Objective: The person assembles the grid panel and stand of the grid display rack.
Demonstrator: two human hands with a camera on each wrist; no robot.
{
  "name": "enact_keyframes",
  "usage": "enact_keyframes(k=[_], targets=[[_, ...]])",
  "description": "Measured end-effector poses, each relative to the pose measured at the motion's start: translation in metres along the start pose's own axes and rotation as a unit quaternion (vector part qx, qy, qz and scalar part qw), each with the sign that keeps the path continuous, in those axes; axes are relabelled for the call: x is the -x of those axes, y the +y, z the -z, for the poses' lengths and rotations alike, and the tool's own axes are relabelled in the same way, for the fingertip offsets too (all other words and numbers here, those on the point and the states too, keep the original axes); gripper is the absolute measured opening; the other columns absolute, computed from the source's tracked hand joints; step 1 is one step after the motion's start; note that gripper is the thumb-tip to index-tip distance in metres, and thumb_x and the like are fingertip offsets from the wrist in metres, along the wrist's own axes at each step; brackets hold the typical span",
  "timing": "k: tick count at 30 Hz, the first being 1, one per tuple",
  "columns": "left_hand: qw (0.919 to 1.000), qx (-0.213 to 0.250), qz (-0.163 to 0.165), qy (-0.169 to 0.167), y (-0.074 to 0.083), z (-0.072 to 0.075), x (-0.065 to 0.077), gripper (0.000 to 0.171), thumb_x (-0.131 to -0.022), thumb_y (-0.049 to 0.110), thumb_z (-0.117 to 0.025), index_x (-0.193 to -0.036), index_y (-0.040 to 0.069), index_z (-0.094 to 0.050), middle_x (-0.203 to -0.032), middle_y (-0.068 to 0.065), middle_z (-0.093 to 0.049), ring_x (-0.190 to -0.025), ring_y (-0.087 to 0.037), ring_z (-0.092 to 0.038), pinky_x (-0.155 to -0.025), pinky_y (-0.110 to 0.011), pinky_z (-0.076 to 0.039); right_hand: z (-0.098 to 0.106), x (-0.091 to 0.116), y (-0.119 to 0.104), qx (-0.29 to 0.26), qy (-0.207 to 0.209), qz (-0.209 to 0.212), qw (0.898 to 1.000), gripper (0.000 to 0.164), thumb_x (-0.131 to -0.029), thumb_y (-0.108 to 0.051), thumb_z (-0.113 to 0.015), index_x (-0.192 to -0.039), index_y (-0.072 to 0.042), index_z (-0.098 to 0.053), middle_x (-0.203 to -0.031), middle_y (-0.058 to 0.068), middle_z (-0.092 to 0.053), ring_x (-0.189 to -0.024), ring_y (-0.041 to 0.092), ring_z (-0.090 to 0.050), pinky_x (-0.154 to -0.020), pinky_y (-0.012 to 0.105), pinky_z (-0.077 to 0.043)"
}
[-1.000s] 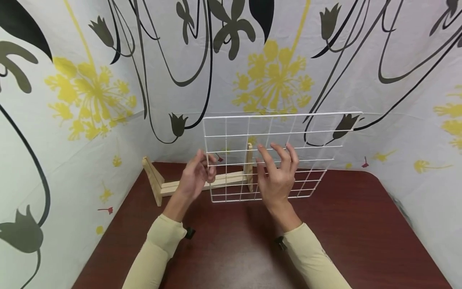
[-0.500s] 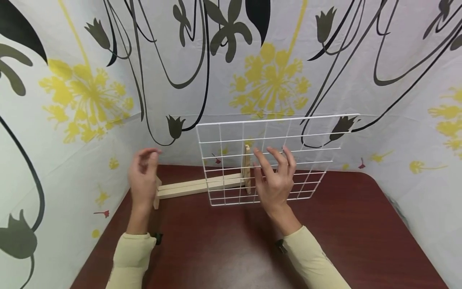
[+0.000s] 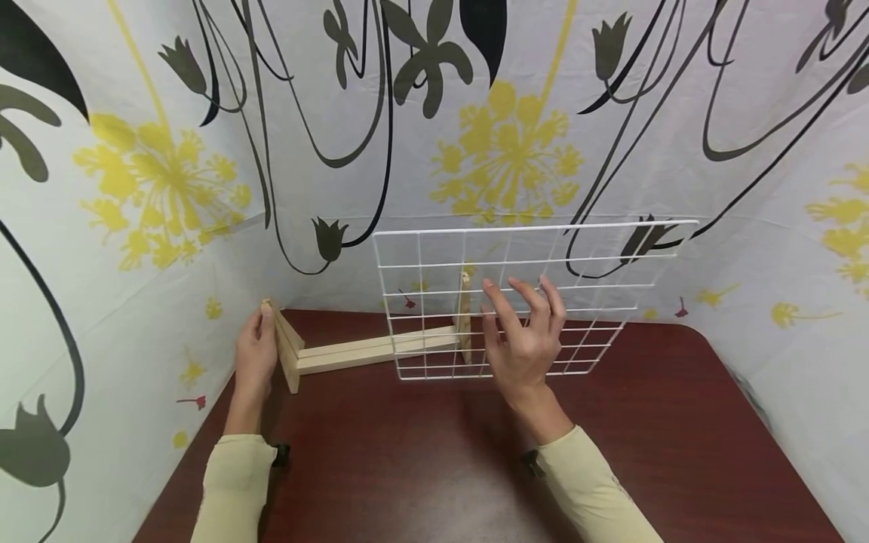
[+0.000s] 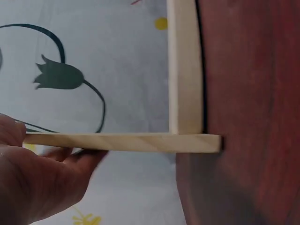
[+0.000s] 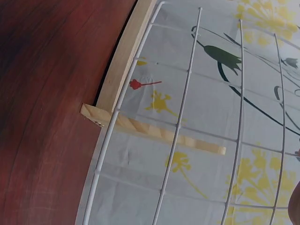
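A pale wooden stand (image 3: 366, 357), a crossbar between two uprights, rests on the table. My left hand (image 3: 254, 351) pinches the upper end of its left upright (image 4: 131, 142); in the left wrist view the thumb lies on one face and the fingers on the other. The right hand (image 3: 523, 339) holds a white wire grid panel (image 3: 536, 227) from the front, fingers bent at its wires. The panel stands tilted, raised over the table and overlapping the stand's right end. In the right wrist view, the other upright (image 5: 150, 130) shows behind the wires; only a finger (image 5: 294, 201) shows there.
The dark red-brown table (image 3: 421, 467) has a rounded far right corner. Behind it and along both sides hangs a white cloth (image 3: 224, 173) printed with grey tulips and yellow flowers, close behind the stand and panel.
My left hand has left the panel's left edge, swung left, and taken hold of the stand's left upright. The right hand still holds the panel, whose right end has shifted slightly right.
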State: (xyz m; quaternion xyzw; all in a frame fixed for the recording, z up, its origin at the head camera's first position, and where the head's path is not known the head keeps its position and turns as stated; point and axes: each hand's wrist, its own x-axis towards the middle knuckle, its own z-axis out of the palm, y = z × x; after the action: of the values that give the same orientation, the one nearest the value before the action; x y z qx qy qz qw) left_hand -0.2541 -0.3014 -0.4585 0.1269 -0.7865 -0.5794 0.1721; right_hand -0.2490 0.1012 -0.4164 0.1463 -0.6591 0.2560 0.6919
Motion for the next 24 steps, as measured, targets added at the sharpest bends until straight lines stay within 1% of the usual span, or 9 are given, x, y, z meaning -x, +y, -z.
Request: enact_keyframes(k=[2,3,5,7,11,16,18,20,24], targets=[[0.9999,-0.007,-0.008,0.003,-0.004,-0.001,-0.003,0.069,-0.109,0.061,-0.040,-0.162,0.017,-0.043,-0.168,-0.010,-0.042,-0.156,-0.031,-0.039,-0.128,-0.053,-0.033,0.001,-0.002,0.002,-0.004,-0.001,0.004,1.000,0.021,-0.102,-0.029,-0.073,-0.120,-0.025,-0.082,-0.119,0.015,-0.074,-0.132,0.047,-0.060,-0.101,0.051,-0.057],[0.9999,-0.008,-0.012,0.006,-0.005,-0.002,-0.004,0.068,-0.109,0.061,-0.041,-0.160,0.017,-0.048,-0.166,-0.010,-0.046,-0.154,-0.031,-0.042,-0.127,-0.052,-0.035,0.002,-0.003,0.003,-0.007,-0.001,0.006,1.000,0.021,-0.102,-0.028,-0.073,-0.120,-0.024,-0.082,-0.120,0.015,-0.074,-0.132,0.047,-0.060,-0.106,0.052,-0.056],[0.9998,-0.008,-0.016,0.006,-0.005,-0.006,-0.008,0.067,-0.108,0.063,-0.043,-0.157,0.017,-0.053,-0.164,-0.008,-0.048,-0.153,-0.028,-0.044,-0.126,-0.051,-0.037,0.004,-0.005,0.005,-0.012,-0.001,0.009,1.000,0.021,-0.101,-0.027,-0.073,-0.120,-0.023,-0.082,-0.120,0.016,-0.075,-0.133,0.048,-0.060,-0.112,0.052,-0.053],[0.9998,-0.002,-0.020,0.003,-0.005,-0.011,-0.011,0.066,-0.107,0.063,-0.045,-0.154,0.017,-0.057,-0.162,-0.008,-0.051,-0.151,-0.027,-0.047,-0.125,-0.050,-0.039,0.005,-0.007,0.008,-0.012,0.002,0.011,1.000,0.021,-0.101,-0.027,-0.073,-0.120,-0.022,-0.082,-0.119,0.016,-0.075,-0.132,0.048,-0.061,-0.114,0.051,-0.051],[0.9993,0.021,-0.031,-0.011,-0.005,-0.030,-0.016,0.061,-0.108,0.058,-0.048,-0.149,0.015,-0.062,-0.159,-0.009,-0.056,-0.146,-0.025,-0.052,-0.121,-0.050,-0.043,0.008,-0.010,0.013,-0.008,0.013,0.005,1.000,0.020,-0.099,-0.026,-0.075,-0.118,-0.022,-0.083,-0.117,0.016,-0.075,-0.131,0.047,-0.061,-0.113,0.050,-0.052],[0.9972,0.040,-0.044,-0.046,-0.001,-0.058,-0.021,0.059,-0.107,0.056,-0.053,-0.147,0.014,-0.064,-0.155,-0.010,-0.059,-0.141,-0.026,-0.057,-0.118,-0.050,-0.048,0.012,-0.012,0.019,0.005,0.020,-0.008,1.000,0.019,-0.099,-0.027,-0.075,-0.116,-0.023,-0.083,-0.115,0.015,-0.075,-0.130,0.046,-0.061,-0.105,0.052,-0.056],[0.9960,0.050,-0.048,-0.057,0.001,-0.068,-0.023,0.058,-0.107,0.055,-0.055,-0.145,0.013,-0.065,-0.153,-0.010,-0.061,-0.138,-0.025,-0.059,-0.115,-0.047,-0.050,0.014,-0.012,0.021,0.007,0.022,-0.009,1.000,0.020,-0.097,-0.024,-0.076,-0.115,-0.023,-0.083,-0.114,0.015,-0.075,-0.130,0.046,-0.060,-0.103,0.053,-0.057],[0.9947,0.063,-0.048,-0.065,0.003,-0.076,-0.024,0.058,-0.106,0.054,-0.057,-0.144,0.011,-0.067,-0.151,-0.009,-0.063,-0.136,-0.023,-0.059,-0.111,-0.039,-0.052,0.015,-0.013,0.022,0.007,0.023,-0.009,1.000,0.022,-0.094,-0.021,-0.078,-0.115,-0.023,-0.083,-0.114,0.015,-0.075,-0.131,0.046,-0.060,-0.104,0.052,-0.057],[0.9910,0.087,-0.047,-0.090,0.008,-0.094,-0.024,0.061,-0.104,0.054,-0.061,-0.144,0.009,-0.066,-0.151,-0.010,-0.063,-0.132,-0.022,-0.060,-0.097,-0.023,-0.055,0.017,-0.015,0.024,0.003,0.031,-0.012,0.999,0.024,-0.092,-0.018,-0.080,-0.115,-0.022,-0.083,-0.113,0.015,-0.075,-0.130,0.046,-0.060,-0.108,0.050,-0.054]])
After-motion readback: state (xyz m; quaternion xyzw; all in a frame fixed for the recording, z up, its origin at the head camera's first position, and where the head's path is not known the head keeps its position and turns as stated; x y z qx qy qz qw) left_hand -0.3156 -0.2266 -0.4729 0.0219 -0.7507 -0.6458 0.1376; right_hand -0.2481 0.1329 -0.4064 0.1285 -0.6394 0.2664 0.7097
